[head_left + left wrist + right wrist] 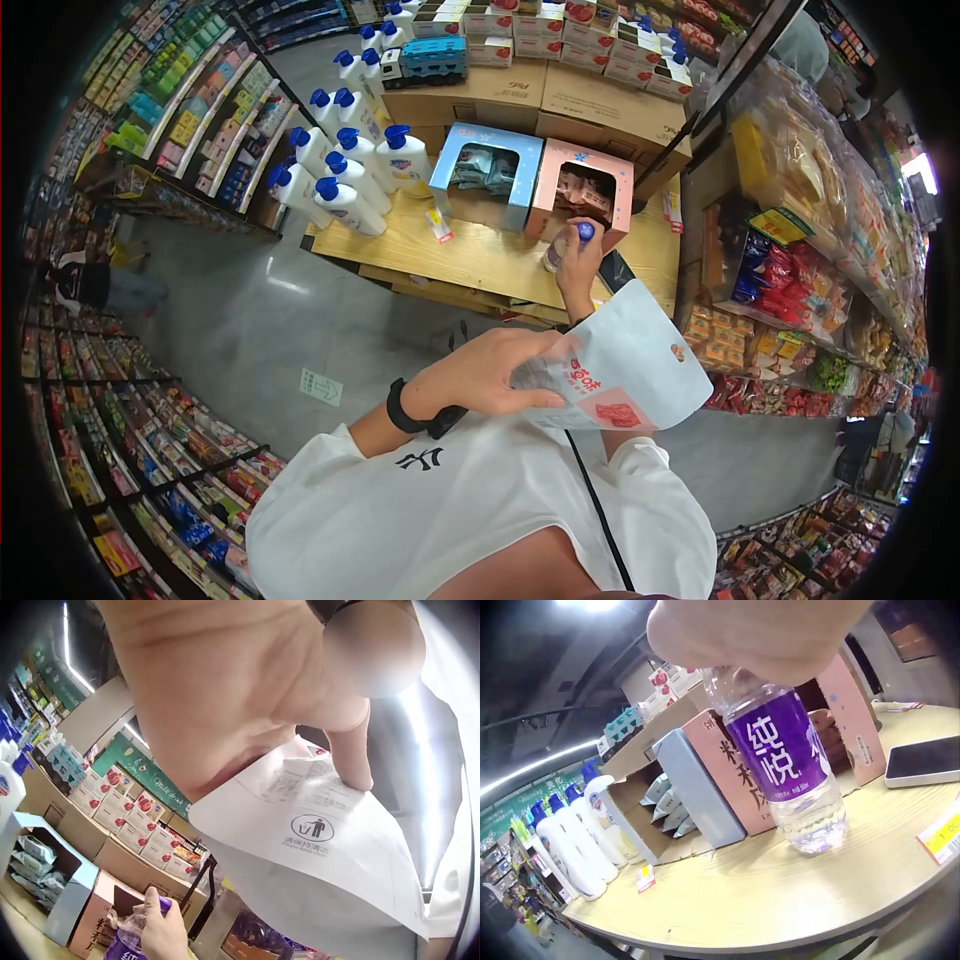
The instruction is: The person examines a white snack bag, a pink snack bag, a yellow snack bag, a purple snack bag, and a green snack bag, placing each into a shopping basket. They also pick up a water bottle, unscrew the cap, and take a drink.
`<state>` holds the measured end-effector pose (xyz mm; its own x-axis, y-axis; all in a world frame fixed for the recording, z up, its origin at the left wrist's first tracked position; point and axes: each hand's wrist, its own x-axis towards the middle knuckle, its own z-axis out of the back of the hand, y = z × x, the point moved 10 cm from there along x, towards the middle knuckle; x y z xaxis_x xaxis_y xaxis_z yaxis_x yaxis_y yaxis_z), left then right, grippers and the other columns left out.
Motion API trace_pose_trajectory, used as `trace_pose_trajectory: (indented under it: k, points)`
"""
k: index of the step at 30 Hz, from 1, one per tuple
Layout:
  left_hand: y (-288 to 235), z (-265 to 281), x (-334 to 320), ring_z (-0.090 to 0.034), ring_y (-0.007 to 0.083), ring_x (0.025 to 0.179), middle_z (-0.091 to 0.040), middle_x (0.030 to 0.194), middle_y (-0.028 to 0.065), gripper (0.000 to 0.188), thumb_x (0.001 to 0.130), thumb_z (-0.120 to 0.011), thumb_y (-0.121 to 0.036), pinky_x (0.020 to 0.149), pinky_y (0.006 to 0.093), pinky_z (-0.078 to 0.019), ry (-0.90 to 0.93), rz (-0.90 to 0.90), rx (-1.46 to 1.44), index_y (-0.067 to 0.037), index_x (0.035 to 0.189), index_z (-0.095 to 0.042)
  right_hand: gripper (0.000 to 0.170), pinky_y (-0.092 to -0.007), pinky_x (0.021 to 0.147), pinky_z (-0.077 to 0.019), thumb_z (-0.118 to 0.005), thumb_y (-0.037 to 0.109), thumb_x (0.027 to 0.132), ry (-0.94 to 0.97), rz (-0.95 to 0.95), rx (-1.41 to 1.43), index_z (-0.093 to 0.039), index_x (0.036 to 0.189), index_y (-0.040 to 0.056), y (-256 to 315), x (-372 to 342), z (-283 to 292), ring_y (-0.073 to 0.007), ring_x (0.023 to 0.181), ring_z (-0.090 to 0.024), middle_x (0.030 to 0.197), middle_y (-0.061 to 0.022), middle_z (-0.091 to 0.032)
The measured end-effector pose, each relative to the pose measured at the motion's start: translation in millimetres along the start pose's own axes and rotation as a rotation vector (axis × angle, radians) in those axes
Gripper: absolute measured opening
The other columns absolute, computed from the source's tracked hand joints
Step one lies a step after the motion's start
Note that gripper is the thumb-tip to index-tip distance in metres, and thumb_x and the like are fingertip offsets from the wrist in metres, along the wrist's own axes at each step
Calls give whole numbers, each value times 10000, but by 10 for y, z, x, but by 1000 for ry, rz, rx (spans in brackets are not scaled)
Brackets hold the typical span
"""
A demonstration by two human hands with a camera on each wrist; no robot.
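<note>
My left hand (485,372) pinches a white snack pouch (645,350) with red print at one edge, thumb on one face and fingers behind. Its printed back (337,877) fills much of the left wrist view. Over the wooden table (490,265), my right hand (578,272) grips a clear water bottle (780,754) with a purple label near its top. The purple cap (586,231) shows above that hand in the head view. In the right wrist view the bottle leans slightly, its base right at the tabletop. Just behind stands an open-fronted pink box (548,185) of small packets.
A blue box (455,160) of packets adjoins the pink one. White pump bottles (345,205) crowd the table's left end. A phone (924,761) lies right of the bottle, near a price tag (941,836). Cartons (615,110) rise behind; a snack rack (780,260) stands right.
</note>
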<state>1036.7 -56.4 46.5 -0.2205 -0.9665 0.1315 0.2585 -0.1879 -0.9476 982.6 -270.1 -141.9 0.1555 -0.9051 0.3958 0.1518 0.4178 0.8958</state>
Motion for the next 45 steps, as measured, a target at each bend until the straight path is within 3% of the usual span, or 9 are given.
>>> trace_pose_trajectory:
  k: [3,6,10,20,33,36,39,42,45]
  points:
    - [67,133,-36,-702,382,1045,-726,1137,217,617,868,-826,-323,909,411,-537,58,-5,26,19,1334,-610,352,-412,820,-499,-562,374,1081,-66,60,-7,-575,1176,35,-7,-27,-17,-300,862,-627,1027,-165,-634]
    - [156,237,-73,-684,395,989,-713,1117,212,554,823,-884,-310,873,420,-533,80,13,22,32,1184,-639,496,-411,824,-497,-471,504,1096,-147,130,-29,-562,1186,26,49,-39,-17,-291,875,-630,1022,-157,-636]
    - [186,334,-120,-683,392,979,-713,1098,210,572,824,-883,-325,861,421,-533,98,2,29,35,1196,-640,654,-397,840,-494,-362,641,1082,-106,87,-17,-526,1221,23,5,-3,-45,-284,900,-635,999,-153,-647]
    - [176,515,-205,-692,390,986,-720,1093,210,585,818,-888,-334,876,411,-540,110,-20,20,37,1202,-649,385,-362,884,-495,-396,366,1131,-117,31,-40,-559,1193,22,83,0,11,-236,931,-647,1041,-112,-713]
    - [218,579,-255,-666,332,898,-695,1032,125,659,854,-827,-374,817,383,-521,104,-76,15,-29,1379,-629,270,-357,836,-531,-504,270,1102,-111,-29,-33,-578,1171,20,-11,176,66,-231,878,-689,1038,-124,-752]
    - [216,602,-249,-692,370,965,-714,1053,188,579,814,-891,-326,858,399,-542,116,-1,5,19,1213,-652,258,-319,801,-534,-543,259,1100,-202,-84,94,-594,1152,11,-44,278,275,-182,847,-690,1039,-107,-757]
    - [157,656,-252,-685,364,933,-714,1024,175,539,798,-898,-300,829,398,-538,73,-41,20,8,1181,-676,254,-258,725,-534,-609,228,1086,-284,-236,297,-615,1130,-22,-370,251,615,-100,825,-693,1014,-104,-756]
    - [172,701,-271,-677,336,895,-720,992,151,490,774,-906,-267,801,395,-532,87,-119,59,-4,1137,-708,289,-265,722,-546,-660,238,1057,-120,-344,66,-622,1142,-35,-663,53,821,-114,803,-706,967,-106,-753]
    - [164,673,-242,-668,302,876,-730,980,113,441,768,-901,-240,790,388,-526,176,-115,50,-18,1111,-735,399,-317,716,-569,-808,323,913,97,-421,-306,-689,1074,-22,-1040,-267,837,-182,753,-729,835,-113,-748]
